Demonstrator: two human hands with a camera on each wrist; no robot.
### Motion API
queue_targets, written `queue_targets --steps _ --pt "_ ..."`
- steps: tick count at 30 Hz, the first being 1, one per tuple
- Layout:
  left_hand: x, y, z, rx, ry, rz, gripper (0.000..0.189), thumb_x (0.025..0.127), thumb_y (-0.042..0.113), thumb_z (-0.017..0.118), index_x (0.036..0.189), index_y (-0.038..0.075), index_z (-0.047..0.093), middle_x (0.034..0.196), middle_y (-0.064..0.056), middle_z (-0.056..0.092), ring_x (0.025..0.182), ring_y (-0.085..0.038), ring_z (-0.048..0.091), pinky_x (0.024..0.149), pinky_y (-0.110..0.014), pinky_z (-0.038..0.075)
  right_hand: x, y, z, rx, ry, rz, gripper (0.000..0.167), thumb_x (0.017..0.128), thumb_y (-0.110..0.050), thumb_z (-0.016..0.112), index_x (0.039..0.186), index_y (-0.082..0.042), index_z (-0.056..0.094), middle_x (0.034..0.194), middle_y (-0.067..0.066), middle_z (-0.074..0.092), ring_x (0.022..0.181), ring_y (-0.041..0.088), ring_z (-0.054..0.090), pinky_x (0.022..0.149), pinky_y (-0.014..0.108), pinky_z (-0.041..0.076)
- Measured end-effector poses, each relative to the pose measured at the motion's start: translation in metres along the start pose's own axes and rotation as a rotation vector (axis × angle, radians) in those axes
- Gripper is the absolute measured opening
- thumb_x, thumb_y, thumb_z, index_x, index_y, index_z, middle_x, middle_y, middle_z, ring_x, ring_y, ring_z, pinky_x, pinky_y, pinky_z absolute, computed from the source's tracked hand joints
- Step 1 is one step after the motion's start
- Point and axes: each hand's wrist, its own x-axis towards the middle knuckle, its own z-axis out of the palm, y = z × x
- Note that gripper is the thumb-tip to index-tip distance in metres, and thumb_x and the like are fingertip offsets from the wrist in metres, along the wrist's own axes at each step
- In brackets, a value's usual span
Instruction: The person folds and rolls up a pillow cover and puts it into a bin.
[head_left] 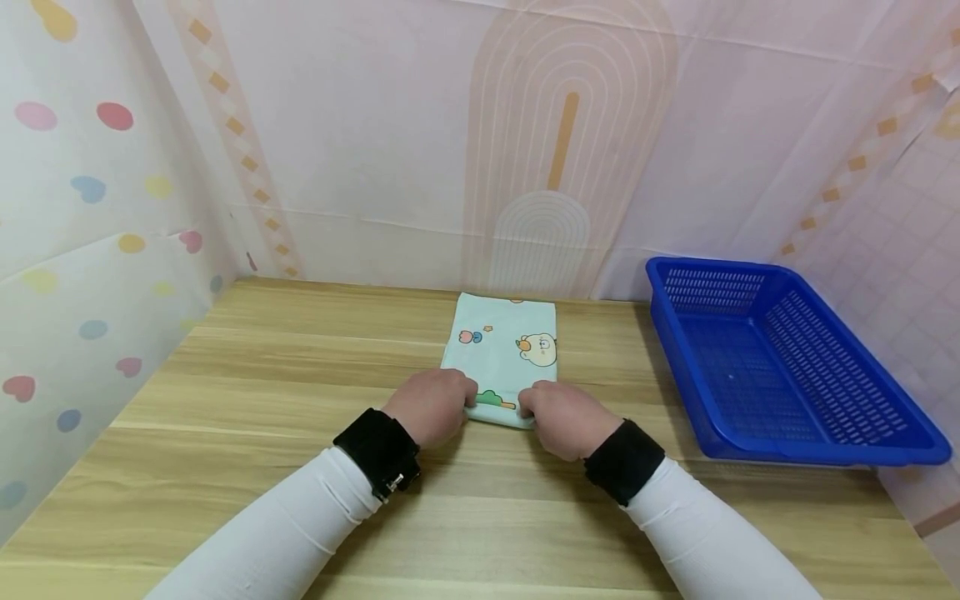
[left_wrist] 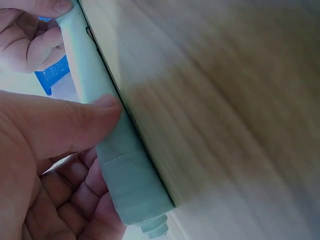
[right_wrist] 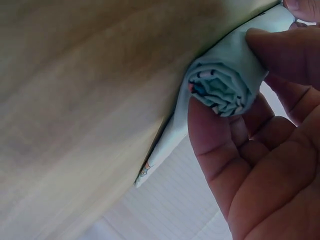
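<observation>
Nearest the camera, the left sleeve (head_left: 270,529) and right sleeve (head_left: 716,529) reach forward over the worktop (head_left: 487,525), each ending in a black wristband. Beyond them, a pale green printed cloth (head_left: 502,342) lies at mid-worktop towards the back wall, its near edge wound into a tight roll (right_wrist: 215,90) and its far part flat. Rolling it up looks like the step in hand, with much of the length left to wind. The next turn seems to call for 2 thumbs pushing evenly away from the body, so the layers stay square.

The left hand (head_left: 431,407) is closed down around its end of the roll, thumb on top; its wrist view is washed out, so how firmly the fingers press is hard to judge. The right hand (head_left: 573,419) pinches the other end between thumb and forefinger, the spiral of layers showing. A blue basket (head_left: 825,452) stands to the right.
</observation>
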Motion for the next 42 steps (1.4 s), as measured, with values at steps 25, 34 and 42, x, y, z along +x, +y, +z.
queue_targets --steps 25,34,42 --pt "0.017 -0.014 -0.009 -0.129 -0.131 -0.064 0.016 0.103 0.007 0.062 0.1 0.016 0.075 0.099 0.002 0.075 0.094 -0.019 0.063 0.095 -0.039 0.055 0.026 0.019 -0.02 0.132 -0.185 0.123 0.011 0.101 -0.006 0.064 0.097 -0.013 0.071 0.093 0.001 0.066 0.083 0.019 0.057 0.077 0.031 0.047" --pt "0.018 -0.013 -0.01 -0.12 -0.139 -0.077 0.027 0.1 0.0 0.057 0.107 0.016 0.078 0.103 0.0 0.076 0.096 -0.019 0.063 0.095 -0.037 0.055 0.029 0.021 -0.023 0.161 -0.193 0.162 0.009 0.099 -0.008 0.068 0.091 -0.013 0.069 0.09 0.001 0.064 0.08 0.017 0.057 0.071 0.027 0.045" --pt "0.019 -0.013 -0.01 -0.138 -0.146 -0.09 0.026 0.099 -0.003 0.053 0.102 0.016 0.07 0.095 0.0 0.07 0.087 -0.019 0.059 0.084 -0.034 0.052 0.03 0.02 -0.024 0.186 -0.181 0.206 0.011 0.096 -0.011 0.075 0.087 -0.012 0.069 0.087 0.001 0.064 0.076 0.017 0.057 0.065 0.026 0.044"
